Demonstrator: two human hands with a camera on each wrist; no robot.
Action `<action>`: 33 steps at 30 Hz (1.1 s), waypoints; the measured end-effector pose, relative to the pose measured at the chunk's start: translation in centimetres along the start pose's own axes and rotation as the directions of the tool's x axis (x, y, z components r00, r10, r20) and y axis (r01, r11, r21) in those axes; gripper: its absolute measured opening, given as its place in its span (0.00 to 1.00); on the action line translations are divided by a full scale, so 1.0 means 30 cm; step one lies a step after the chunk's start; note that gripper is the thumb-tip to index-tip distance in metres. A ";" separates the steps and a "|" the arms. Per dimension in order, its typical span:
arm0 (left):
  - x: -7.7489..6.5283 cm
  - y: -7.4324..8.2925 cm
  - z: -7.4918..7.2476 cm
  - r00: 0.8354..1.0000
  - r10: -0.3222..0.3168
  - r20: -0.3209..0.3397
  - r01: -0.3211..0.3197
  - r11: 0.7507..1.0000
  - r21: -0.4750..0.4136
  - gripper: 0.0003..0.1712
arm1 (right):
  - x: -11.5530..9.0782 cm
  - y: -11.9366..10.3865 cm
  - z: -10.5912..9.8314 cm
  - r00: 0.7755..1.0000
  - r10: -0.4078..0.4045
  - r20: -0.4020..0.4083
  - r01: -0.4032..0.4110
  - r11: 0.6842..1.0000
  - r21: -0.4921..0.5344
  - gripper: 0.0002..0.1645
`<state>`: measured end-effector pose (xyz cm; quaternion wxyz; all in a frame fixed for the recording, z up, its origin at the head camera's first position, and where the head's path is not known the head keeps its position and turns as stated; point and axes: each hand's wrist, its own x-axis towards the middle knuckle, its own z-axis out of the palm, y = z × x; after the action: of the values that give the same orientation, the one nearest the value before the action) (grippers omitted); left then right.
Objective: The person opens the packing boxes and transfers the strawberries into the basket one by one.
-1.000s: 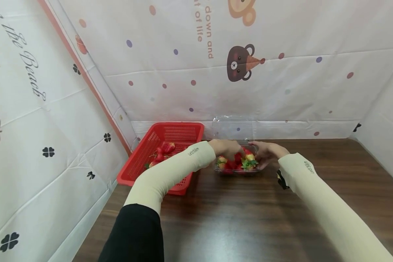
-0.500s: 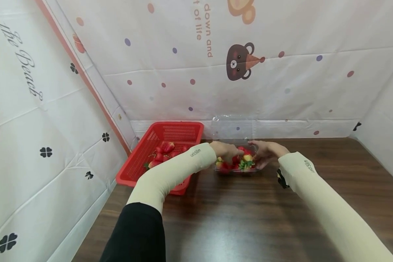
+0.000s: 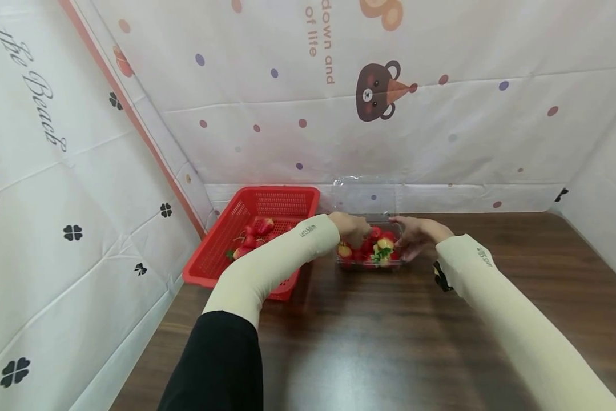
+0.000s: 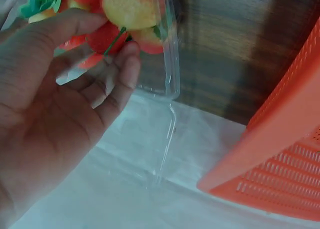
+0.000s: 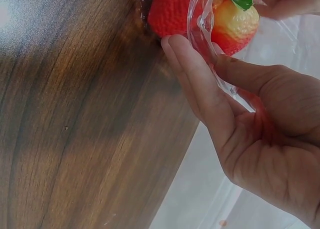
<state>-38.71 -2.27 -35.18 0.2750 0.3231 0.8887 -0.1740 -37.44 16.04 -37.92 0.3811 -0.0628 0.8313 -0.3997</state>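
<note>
A clear plastic box [image 3: 369,266] full of red and yellowish strawberries [image 3: 383,245] stands on the table, its clear lid [image 3: 366,194] raised against the wall. My right hand [image 3: 418,233] grips the box's right wall; in the right wrist view the thumb lies inside the wall [image 5: 200,31] and the fingers outside. My left hand [image 3: 350,227] is over the box's left half. In the left wrist view its thumb and loosely bent fingers are spread around a red strawberry [image 4: 100,40] with a thin green stem; a gap shows between the fingertips.
Left of the box stands a red perforated basket [image 3: 200,274] with several strawberries [image 3: 251,237] in it. My left forearm crosses over its right side. The white patterned sheet [image 3: 287,154] hangs close behind box and basket. The brown wooden table [image 3: 338,342] runs toward me.
My left hand has moved left and slightly up within the box, uncovering more strawberries. The right hand keeps its place on the box wall. The head view has tilted slightly down.
</note>
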 end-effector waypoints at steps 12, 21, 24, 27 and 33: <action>-0.117 -0.148 -0.183 0.952 -0.063 -0.298 0.049 0.997 -0.057 0.02 | 0.011 -0.015 -0.003 0.999 0.029 -0.025 -0.029 1.000 0.000 0.47; -0.258 -0.283 -0.339 0.860 -0.118 -0.497 0.201 0.973 0.117 0.10 | 0.016 -0.018 0.009 0.996 0.014 -0.089 -0.019 0.998 -0.054 0.47; -0.309 -0.311 -0.361 0.853 -0.143 -0.501 0.254 0.954 0.160 0.16 | 0.019 -0.017 0.007 0.993 0.002 -0.119 -0.014 0.995 -0.099 0.47; -0.377 -0.350 -0.358 0.857 -0.212 -0.470 0.305 0.943 0.132 0.16 | 0.025 -0.018 0.005 0.987 -0.009 -0.160 -0.016 0.988 -0.154 0.47; -0.508 -0.439 -0.275 0.806 -0.408 -0.429 0.422 0.904 -0.067 0.13 | 0.037 -0.025 0.017 0.965 -0.018 -0.263 -0.031 0.983 -0.182 0.44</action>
<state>-40.89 -15.18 -17.77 0.0208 0.1560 0.9732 -0.1677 -38.02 14.78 -38.22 0.2610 -0.0412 0.9082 -0.3245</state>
